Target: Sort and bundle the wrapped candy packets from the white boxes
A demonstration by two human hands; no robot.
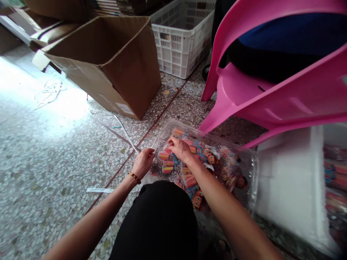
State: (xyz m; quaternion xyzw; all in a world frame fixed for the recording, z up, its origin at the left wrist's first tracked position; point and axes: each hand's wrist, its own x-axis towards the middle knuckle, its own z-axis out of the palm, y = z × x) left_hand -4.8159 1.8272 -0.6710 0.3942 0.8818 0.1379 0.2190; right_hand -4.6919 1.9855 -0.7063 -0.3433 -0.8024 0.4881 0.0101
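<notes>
A clear plastic bag (pixel 245 159) full of colourful small packets with cartoon figures (pixel 208 159) lies on the speckled floor in front of my knee. My left hand (pixel 143 160), a bead bracelet at the wrist, is closed on the bag's left edge. My right hand (pixel 180 148) reaches inside the bag with fingers curled over the striped packets (pixel 166 162); what it grips is hidden.
An open brown cardboard box (pixel 108 61) lies tilted at the upper left. Behind it stands a white plastic crate (pixel 181 36). A pink plastic chair (pixel 273 90) with someone seated rises at right. A white foam box (pixel 287 180) sits beside the bag. Plastic strips (pixel 99 190) lie on the floor.
</notes>
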